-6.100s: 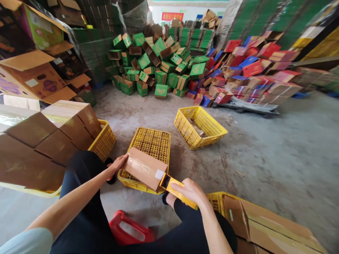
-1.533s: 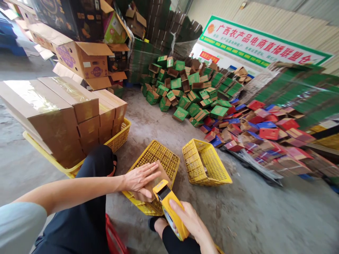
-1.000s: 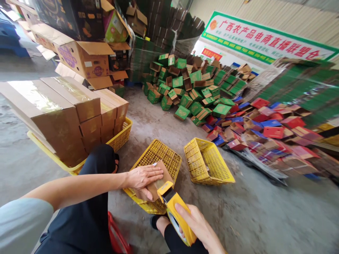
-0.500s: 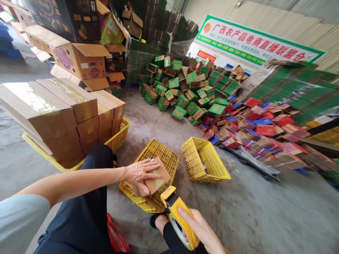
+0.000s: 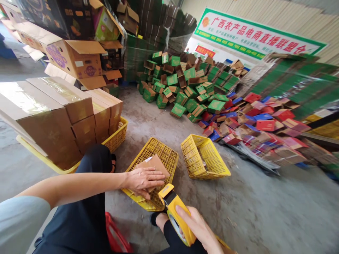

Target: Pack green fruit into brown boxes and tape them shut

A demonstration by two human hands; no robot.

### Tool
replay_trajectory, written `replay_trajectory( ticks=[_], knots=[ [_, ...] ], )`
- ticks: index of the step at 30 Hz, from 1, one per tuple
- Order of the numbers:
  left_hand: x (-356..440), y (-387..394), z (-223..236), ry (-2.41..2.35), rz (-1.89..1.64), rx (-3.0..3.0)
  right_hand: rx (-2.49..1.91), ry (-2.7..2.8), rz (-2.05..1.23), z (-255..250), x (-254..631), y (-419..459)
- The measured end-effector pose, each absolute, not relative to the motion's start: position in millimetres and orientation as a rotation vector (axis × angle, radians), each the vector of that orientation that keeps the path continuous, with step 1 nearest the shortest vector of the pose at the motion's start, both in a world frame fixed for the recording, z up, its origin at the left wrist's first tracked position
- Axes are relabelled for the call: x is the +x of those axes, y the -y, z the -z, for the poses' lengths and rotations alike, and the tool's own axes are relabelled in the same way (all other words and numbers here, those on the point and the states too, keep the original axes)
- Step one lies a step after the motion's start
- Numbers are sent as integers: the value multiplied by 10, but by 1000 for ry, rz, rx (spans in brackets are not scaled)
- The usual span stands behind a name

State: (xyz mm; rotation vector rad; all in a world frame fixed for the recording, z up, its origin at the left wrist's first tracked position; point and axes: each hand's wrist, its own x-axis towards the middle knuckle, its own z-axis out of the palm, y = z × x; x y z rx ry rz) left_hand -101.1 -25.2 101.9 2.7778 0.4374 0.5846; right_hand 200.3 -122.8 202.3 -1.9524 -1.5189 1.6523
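Observation:
A small brown cardboard box (image 5: pixel 158 163) lies on the bottom of an upturned yellow plastic crate (image 5: pixel 169 155) in front of me. My left hand (image 5: pixel 144 180) rests flat on the near part of the box, fingers stretched toward the right and covering part of its top. My right hand (image 5: pixel 194 224) grips a yellow tape dispenser (image 5: pixel 182 208) with a roll of tape in it. The dispenser's head is just right of the left fingertips, close to the box's near edge.
At left, a yellow crate (image 5: pixel 115 135) holds several stacked, taped cardboard boxes (image 5: pixel 50 130). Another yellow crate (image 5: pixel 214 158) stands to the right. Beyond lie heaps of green cartons (image 5: pixel 172 79) and red and blue cartons (image 5: pixel 265 125). A red bag-like thing (image 5: pixel 116 234) lies between my legs.
My left hand has slid to the near side of the box, baring more of its far top. The dispenser has shifted slightly left and up, nearer the left fingers.

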Motion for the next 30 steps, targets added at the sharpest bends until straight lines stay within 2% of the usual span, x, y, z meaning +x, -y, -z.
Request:
replay_trajectory(
  ticks=[9, 19, 22, 24, 27, 30],
  knots=[
    [-973, 246, -1018, -428, -602, 2748, -1986, 1461, -1615, -2049, 2147, 1458],
    [-978, 354, -1089, -571, -765, 2640, -1914, 1447, -1650, -1602, 1924, 1373],
    [-1094, 282, -1131, -967, -935, 2297, -1886, 1479, -1633, -1579, 1881, 1330],
    [-1195, 219, -1145, -1162, -923, 1911, -1882, 1500, -1615, -1592, 1857, 1316],
    [-1331, 177, -1149, -1096, -722, 1502, -1895, 1486, -1578, -1594, 1786, 1313],
    [-1410, 220, -1158, -1072, -715, 1340, -1921, 1446, -1467, -1573, 1707, 1317]
  ],
)
